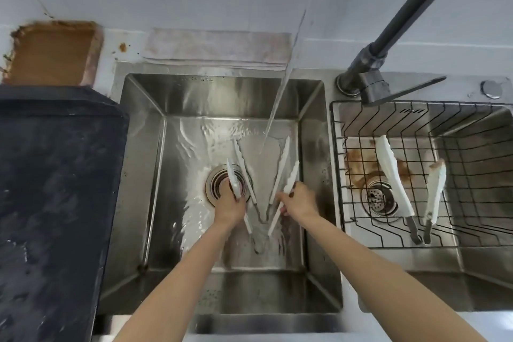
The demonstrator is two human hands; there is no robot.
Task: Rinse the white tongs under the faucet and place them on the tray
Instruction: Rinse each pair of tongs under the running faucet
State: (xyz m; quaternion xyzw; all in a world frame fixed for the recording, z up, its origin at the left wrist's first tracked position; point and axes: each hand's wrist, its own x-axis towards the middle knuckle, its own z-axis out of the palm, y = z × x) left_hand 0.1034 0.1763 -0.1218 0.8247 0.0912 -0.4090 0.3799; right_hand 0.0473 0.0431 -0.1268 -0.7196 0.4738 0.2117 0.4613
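- Looking down from the head camera: two steel basins side by side, and the left sink [144, 164] is where it's all happening.
- The faucet [394, 33] is dark, mounted on the ledge between the two basins, with its spout swung up over the left one. The water stream [280, 97] slants down and lands near the back of the basin floor, just behind the tong tips.
- The left hand [230, 203] is clamped around one arm of the white tongs [236, 186], sitting right over the drain [219, 183] near the middle of the basin floor.
- The right hand [301, 201] is closed on the other white arm, over toward the basin's right wall. So the hands are apart, each pinching one arm.
- There's a second V of white arms [280, 172] lying on the wet floor between the hands, hinge end pointing at the front edge. Can't tell for sure how it joins up with the arms being held, the splash blurs it.
- The right basin has a wire rack [472, 175] sitting in it, and another pair of white tongs [394, 175] rests inside it near its left side, grey handle ends toward the front.
- Rusty brown stain on the right basin's floor by its drain [379, 198].
- On the counter at the far left there's a brown board [52, 53], with a dark slab [55, 189] in front of it along the sink's left edge.
- A pale cloth [216, 46] lies flat along the back edge of the left sink.
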